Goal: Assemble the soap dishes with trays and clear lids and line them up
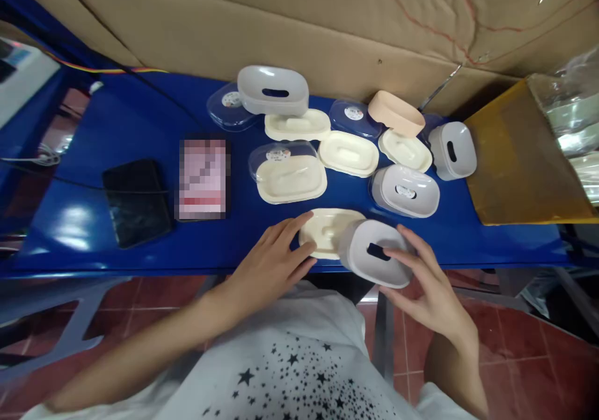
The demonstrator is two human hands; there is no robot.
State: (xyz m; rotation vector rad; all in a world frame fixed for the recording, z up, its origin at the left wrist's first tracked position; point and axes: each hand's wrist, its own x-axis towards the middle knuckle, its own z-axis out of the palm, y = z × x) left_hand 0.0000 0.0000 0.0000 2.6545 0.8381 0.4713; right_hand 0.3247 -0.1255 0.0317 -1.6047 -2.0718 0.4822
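At the table's front edge my right hand (425, 276) grips a grey-white oval plastic box (355, 258) with a dark slot, tilted and partly over the edge. The box overlaps the right end of a cream oval tray (322, 229). My left hand (281, 251) rests its fingers on that tray's left end, thumb and fingers apart. Just behind lie another cream tray (290, 186) under a clear lid (262, 161) and a further cream tray (337, 151). A second grey-white box (421, 205) with a sticker in its slot stands behind my right hand.
Farther back are a grey-white box (253, 98), a peach ring-shaped piece (397, 117), clear lids (346, 117) and a third box (461, 164). A cardboard carton (524, 158) stands right. Left lie a black flat object (138, 201), a blurred-out pink object (203, 176) and cables.
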